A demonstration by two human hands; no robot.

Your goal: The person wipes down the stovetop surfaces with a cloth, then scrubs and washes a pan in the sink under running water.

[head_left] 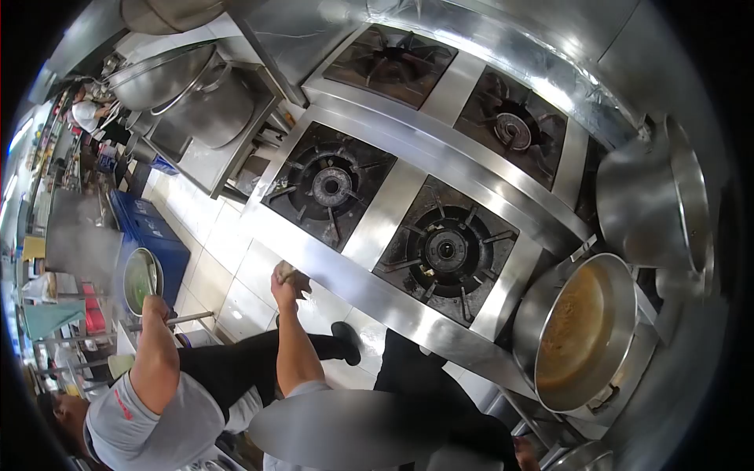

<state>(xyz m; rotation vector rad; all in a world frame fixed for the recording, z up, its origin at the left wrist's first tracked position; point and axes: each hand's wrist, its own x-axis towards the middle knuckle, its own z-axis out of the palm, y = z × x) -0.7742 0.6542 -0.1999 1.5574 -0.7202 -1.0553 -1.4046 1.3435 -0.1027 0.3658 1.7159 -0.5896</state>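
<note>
My left hand [289, 286] is held out over the floor by the front edge of the steel stove [369, 294]. Its fingers are curled together around something small and pale that I cannot make out. Only a blurred part of my right hand [526, 454] shows at the bottom edge, low and right of my dark clothing; its fingers are hidden. The nearest burners, a left one [331, 186] and a right one [447, 250], carry no pots.
A wide pan with brown liquid [585, 326] stands at the right, below a tall steel pot [640, 204]. A co-worker [157, 416] at the left holds a pan of green food [141, 281] near blue bins [149, 235]. Large pots [208, 110] stand upper left.
</note>
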